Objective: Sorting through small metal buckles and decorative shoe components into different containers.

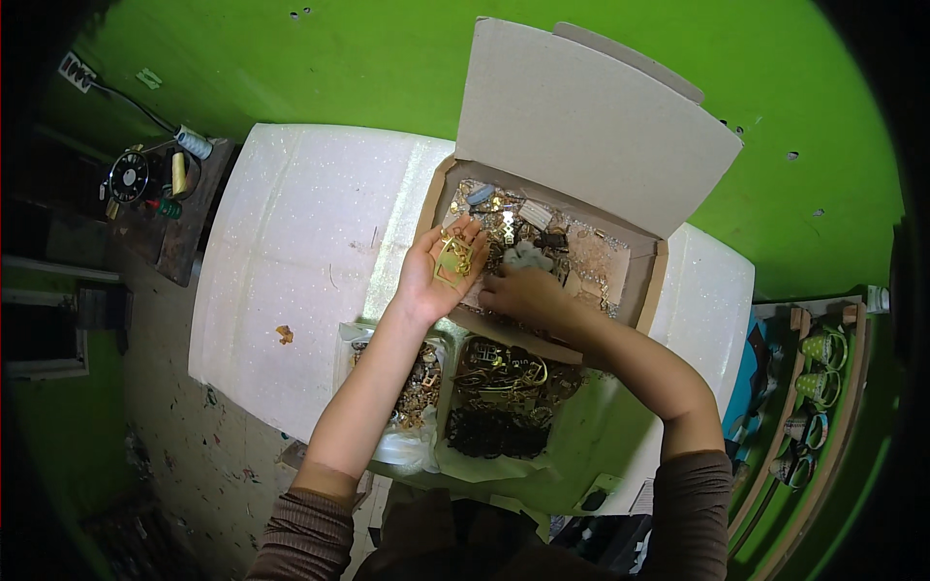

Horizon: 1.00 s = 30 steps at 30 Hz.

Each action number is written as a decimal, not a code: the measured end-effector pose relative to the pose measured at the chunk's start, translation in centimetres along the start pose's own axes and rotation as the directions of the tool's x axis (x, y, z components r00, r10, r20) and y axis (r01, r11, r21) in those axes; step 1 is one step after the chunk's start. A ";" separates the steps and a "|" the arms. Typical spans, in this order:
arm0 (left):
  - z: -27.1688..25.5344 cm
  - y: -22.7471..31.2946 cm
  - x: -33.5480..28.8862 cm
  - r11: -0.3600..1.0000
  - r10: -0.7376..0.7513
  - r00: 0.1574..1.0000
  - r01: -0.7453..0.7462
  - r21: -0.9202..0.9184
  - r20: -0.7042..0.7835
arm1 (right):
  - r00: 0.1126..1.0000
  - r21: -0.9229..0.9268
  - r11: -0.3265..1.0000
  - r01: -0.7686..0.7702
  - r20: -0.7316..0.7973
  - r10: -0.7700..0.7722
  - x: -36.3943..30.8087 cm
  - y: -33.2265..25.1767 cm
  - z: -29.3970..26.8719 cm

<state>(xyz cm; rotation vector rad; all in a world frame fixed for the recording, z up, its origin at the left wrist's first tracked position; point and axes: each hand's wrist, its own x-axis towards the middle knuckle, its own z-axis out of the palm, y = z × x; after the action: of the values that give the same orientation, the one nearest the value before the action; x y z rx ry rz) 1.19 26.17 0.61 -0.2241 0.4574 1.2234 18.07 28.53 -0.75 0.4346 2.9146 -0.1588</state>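
Note:
My left hand point(422, 283) lies palm up over the left edge of an open cardboard box point(657, 281). Gold-coloured jewelry pieces point(456, 254) rest in its palm and on its slightly curled fingers. Down inside the box, my right hand point(528, 296) has its fingers bent together among small loose pieces; what its fingertips pinch, if anything, is hidden. Just beyond it sits a pale flower-shaped piece point(529, 255). Around that lie gold bits, a grey-blue oval piece point(480, 195), a ribbed white piece point(535, 214) and dark items.
The box's raised lid point(581, 107) leans toward the green wall. On the near side of the white table point(300, 213) are a bag of mixed trinkets point(426, 385) and a tray with gold bangles and black chain point(499, 433). A brown scrap point(284, 334) lies left. Cups point(821, 387) fill a rack at right.

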 end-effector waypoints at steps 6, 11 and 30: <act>0.4 -0.5 0.0 0.999 0.028 0.996 -0.027 0.023 -0.081 | 0.959 0.401 0.888 -0.224 -0.069 0.273 -3.8 3.5 -2.4; 1.0 -1.6 -0.1 0.994 0.024 0.994 -0.012 0.107 -0.108 | 0.827 0.747 0.542 -0.385 0.018 0.563 -6.8 5.1 -5.8; 0.9 -8.1 0.7 0.973 -0.230 0.892 0.219 0.074 0.389 | 0.940 0.975 0.193 -0.111 0.040 0.340 -5.8 2.3 -8.4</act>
<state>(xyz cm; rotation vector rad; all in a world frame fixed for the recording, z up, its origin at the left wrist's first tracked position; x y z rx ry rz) 9.18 24.47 0.48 -0.0002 0.0910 1.0004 22.71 30.21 8.50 1.0775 2.3795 -2.0874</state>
